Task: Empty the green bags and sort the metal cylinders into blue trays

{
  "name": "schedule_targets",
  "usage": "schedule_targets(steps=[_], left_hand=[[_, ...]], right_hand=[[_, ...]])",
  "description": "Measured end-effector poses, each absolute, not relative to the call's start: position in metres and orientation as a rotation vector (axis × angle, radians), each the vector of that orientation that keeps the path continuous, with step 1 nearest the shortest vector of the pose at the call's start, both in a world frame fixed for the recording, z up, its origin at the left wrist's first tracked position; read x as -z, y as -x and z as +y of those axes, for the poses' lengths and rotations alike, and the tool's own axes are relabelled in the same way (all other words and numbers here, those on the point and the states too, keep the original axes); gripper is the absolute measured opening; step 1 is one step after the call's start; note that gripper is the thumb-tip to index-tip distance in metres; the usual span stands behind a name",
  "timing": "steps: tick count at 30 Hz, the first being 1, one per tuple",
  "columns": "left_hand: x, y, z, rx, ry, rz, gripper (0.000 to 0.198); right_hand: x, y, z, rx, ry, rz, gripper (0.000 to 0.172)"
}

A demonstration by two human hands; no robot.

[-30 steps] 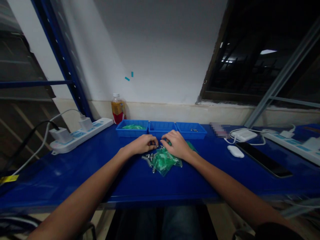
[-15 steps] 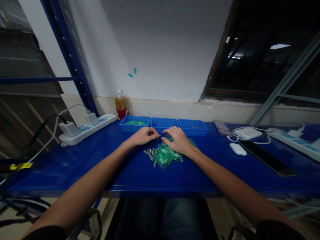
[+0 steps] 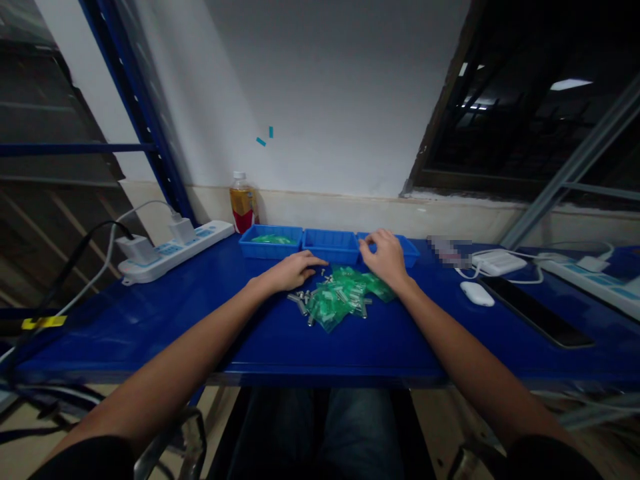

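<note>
Blue worktop (image 3: 150,333) is seen below a white wall, with three blue plastic trays (image 3: 330,245) lined along its far edge. Small green plastic bags (image 3: 335,300) and short silver metal cylinders (image 3: 300,303) are heaped mid-worktop, just before the trays. The left hand (image 3: 293,272) is laid at the heap's left edge, fingers loosely stretched, nothing gripped. The right hand (image 3: 386,259) is curled at the rightmost tray's rim; whether anything is pinched cannot be told.
</note>
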State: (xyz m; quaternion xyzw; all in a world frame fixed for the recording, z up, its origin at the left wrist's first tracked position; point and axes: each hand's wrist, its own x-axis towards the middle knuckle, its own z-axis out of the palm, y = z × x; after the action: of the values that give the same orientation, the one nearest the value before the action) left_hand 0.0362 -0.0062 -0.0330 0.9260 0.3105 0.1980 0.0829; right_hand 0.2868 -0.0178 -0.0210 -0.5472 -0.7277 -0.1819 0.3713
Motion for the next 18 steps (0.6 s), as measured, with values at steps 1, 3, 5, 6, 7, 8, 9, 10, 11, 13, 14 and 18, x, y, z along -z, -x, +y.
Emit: schedule_targets(steps=[1,3,5,6,7,8,9,10,11,13,14,18], left_hand=[[0.035,-0.037,-0.005,-0.547,-2.799,0.918,0.033],[0.037,-0.037,-0.004,-0.503,-2.832,0.914,0.027],[0.038,-0.037,-0.002,-0.517,-2.837,0.935,0.019],[0.038,-0.037,-0.002,-0.536,-2.834,0.955,0.016],[0.038,-0.037,-0.001,-0.559,-2.827,0.980,0.015],[0.038,-0.036,-0.001,-0.582,-2.814,1.005,0.016],[0.038,-0.036,-0.001,-0.599,-2.786,1.028,0.017],[0.038,-0.036,-0.001,-0.604,-2.733,1.053,0.019],[0.037,-0.037,-0.001,-0.605,-2.652,1.075,0.022],[0.034,-0.039,-0.003,-0.638,-2.435,1.080,0.027],[0.032,-0.040,-0.005,-0.678,-2.320,1.057,0.030],[0.023,-0.045,-0.014,-0.860,-1.986,0.897,0.034]], right_hand=[[0.023,-0.297,-0.013,0.470,1.482,-1.816,0.023],[0.027,-0.312,-0.005,0.468,1.619,-1.745,0.024],[0.030,-0.321,-0.002,0.460,1.707,-1.703,0.024],[0.031,-0.321,-0.002,0.457,1.724,-1.692,0.025],[0.031,-0.320,-0.002,0.454,1.721,-1.688,0.025],[0.030,-0.317,-0.004,0.451,1.696,-1.693,0.026],[0.029,-0.311,-0.007,0.445,1.653,-1.711,0.026],[0.026,-0.304,-0.010,0.434,1.593,-1.743,0.026],[0.024,-0.296,-0.014,0.419,1.521,-1.789,0.025],[0.019,-0.277,-0.024,0.381,1.350,-1.914,0.021],[0.018,-0.268,-0.030,0.363,1.258,-1.988,0.018],[0.019,-0.242,-0.047,0.314,0.960,-2.257,0.013]])
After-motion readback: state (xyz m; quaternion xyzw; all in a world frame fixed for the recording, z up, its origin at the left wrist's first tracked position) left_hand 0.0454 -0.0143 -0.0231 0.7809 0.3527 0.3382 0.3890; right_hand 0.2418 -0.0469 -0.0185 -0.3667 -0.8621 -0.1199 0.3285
